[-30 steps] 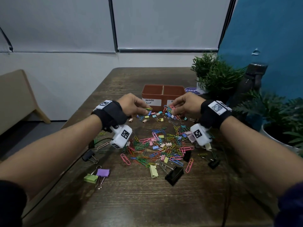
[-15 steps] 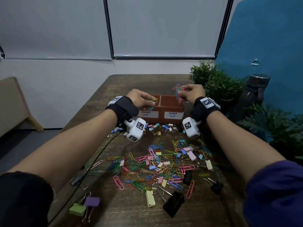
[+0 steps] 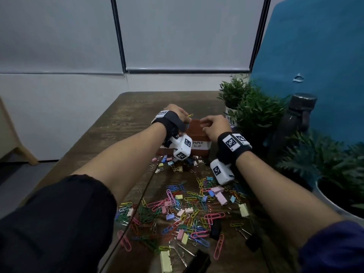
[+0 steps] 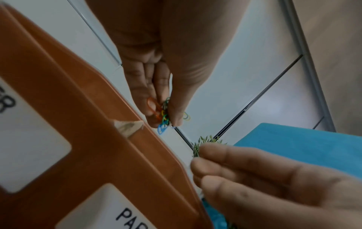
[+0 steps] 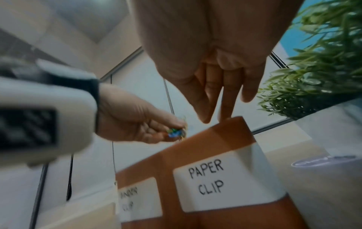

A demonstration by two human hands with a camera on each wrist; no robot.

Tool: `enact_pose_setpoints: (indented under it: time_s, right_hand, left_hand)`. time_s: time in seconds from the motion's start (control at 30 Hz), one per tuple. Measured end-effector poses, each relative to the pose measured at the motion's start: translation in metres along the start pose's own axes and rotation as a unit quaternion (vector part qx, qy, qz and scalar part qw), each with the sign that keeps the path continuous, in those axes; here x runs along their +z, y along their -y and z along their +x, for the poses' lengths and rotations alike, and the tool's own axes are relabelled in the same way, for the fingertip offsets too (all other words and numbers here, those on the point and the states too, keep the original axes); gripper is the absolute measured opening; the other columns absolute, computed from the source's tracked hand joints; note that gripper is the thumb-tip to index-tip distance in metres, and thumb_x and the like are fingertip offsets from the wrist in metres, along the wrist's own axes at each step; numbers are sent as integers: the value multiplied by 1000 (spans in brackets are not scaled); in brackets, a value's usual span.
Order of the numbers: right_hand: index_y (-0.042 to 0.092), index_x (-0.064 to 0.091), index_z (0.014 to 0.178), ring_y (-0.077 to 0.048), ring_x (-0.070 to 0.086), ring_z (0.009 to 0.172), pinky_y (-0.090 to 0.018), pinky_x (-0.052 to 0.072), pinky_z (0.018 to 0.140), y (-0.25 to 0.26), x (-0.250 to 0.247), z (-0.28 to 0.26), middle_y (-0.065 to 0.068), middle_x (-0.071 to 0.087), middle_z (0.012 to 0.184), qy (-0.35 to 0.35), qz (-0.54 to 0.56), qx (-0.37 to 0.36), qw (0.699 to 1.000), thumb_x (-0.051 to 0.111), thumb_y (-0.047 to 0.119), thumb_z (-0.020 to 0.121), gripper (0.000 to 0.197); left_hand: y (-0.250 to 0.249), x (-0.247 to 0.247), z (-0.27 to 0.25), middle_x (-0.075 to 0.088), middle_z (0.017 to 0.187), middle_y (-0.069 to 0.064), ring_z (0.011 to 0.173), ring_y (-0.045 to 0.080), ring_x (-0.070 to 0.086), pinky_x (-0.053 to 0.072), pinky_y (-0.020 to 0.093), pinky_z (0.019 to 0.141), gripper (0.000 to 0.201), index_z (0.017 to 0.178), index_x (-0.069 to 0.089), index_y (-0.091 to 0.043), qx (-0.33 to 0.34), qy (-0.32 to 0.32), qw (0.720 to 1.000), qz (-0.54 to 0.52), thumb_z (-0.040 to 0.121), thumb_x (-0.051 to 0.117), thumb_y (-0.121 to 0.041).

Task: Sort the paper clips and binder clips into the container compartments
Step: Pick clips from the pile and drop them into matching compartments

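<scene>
Left hand [image 3: 178, 113]: fingers pinch a bunch of paper clips [image 4: 163, 115] above the container [image 3: 194, 131].
Right hand [image 3: 214, 125]: fingers straight, apart, empty.
Compartments: two.
Table [image 3: 128, 115]: clip pile [image 3: 187, 209] near; two plants [image 3: 254, 111] right.

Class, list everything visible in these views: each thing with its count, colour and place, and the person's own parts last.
container: one, brown, two labelled compartments, table's far end
paper clips: many, mixed colours, scattered on the table
binder clips: many, pastel and black, among them
table: one, dark wood
plants: several, green, right side
left hand: pinches a bunch of paper clips over the container
right hand: fingers extended, empty, over the container
</scene>
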State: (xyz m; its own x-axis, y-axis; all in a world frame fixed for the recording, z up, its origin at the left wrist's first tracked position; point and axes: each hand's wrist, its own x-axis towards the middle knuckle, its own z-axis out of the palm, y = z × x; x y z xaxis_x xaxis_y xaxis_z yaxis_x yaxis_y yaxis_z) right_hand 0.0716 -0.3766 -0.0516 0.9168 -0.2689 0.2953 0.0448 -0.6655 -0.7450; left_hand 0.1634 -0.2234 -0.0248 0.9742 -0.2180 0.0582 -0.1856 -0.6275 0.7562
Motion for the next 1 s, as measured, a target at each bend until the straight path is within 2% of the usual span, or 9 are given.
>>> enact_pose_setpoints:
  time_s: [0.07, 0.13, 0.3, 0.37, 0.43, 0.57, 0.73, 0.9, 1.0]
  right_hand:
    - [16, 74, 103, -14, 69, 91, -34, 58, 86, 1, -9, -6, 0, 74, 93, 15, 26, 3, 1000, 61, -3, 89, 26]
    - [15, 73, 102, -14, 69, 89, -33, 57, 87, 6, -20, -18, 0, 73, 91, 42, 37, -8, 998, 65, -3, 88, 24]
    - [21, 75, 97, -5, 67, 82, -20, 52, 77, 13, -41, -65, 4, 74, 91, 179, -62, -43, 981, 77, 10, 82, 19]
    - [22, 76, 96, -5, 68, 80, -17, 52, 72, 13, -48, -83, 5, 75, 88, 220, -87, -40, 971, 79, 12, 81, 18]
    - [24, 76, 95, -5, 68, 81, -19, 52, 74, 13, -56, -99, 8, 74, 85, 244, -119, -38, 962, 80, 14, 80, 18]
    - [28, 75, 92, -7, 66, 80, -24, 51, 74, 5, -67, -130, 10, 71, 82, 261, -186, -15, 947, 83, 18, 77, 20]
    - [31, 70, 102, -10, 65, 88, -27, 52, 77, -4, -69, -159, 7, 69, 92, 317, -269, 15, 909, 86, 25, 73, 33]
    - [33, 66, 103, -14, 60, 91, -31, 54, 78, -8, -58, -169, 10, 59, 92, 307, -307, 8, 901, 84, 25, 74, 36]
    - [33, 66, 100, -13, 61, 89, -29, 53, 74, -9, -60, -168, 8, 62, 92, 308, -297, 16, 904, 84, 23, 74, 33]
  left_hand:
    - [0, 8, -2, 75, 92, 1, 84, 21, 72, 60, 38, 81, 35, 102, 74, -15, 6, 27, 999, 32, 73, 83, -32]
    - [0, 13, -8, 75, 96, 2, 88, 20, 71, 58, 39, 86, 38, 110, 72, -15, 25, 29, 997, 65, 79, 77, -37]
    - [-4, 5, -60, 71, 112, -2, 104, 15, 65, 49, 26, 94, 39, 117, 70, -21, 143, -25, 977, 157, 85, 69, -44]
    - [-2, -2, -98, 71, 112, -4, 103, 13, 64, 49, 26, 91, 37, 117, 70, -24, 200, 2, 959, 203, 86, 69, -45]
    - [9, -6, -136, 70, 103, -11, 92, 8, 64, 50, 25, 82, 29, 111, 72, -28, 221, 73, 943, 240, 86, 69, -43]
    - [40, -1, -190, 65, 95, -17, 83, 2, 60, 52, 28, 78, 27, 106, 70, -30, 235, 191, 901, 312, 84, 70, -45]
    - [48, 24, -218, 57, 104, -9, 88, 7, 52, 41, 23, 77, 42, 127, 60, -24, 289, 217, 874, 326, 90, 65, -42]
    - [39, 41, -217, 55, 118, 1, 104, 17, 56, 51, 41, 89, 46, 140, 48, -27, 295, 213, 851, 379, 96, 53, -40]
    - [36, 44, -217, 56, 117, 4, 103, 20, 57, 51, 40, 87, 48, 140, 48, -27, 309, 224, 835, 396, 95, 55, -41]
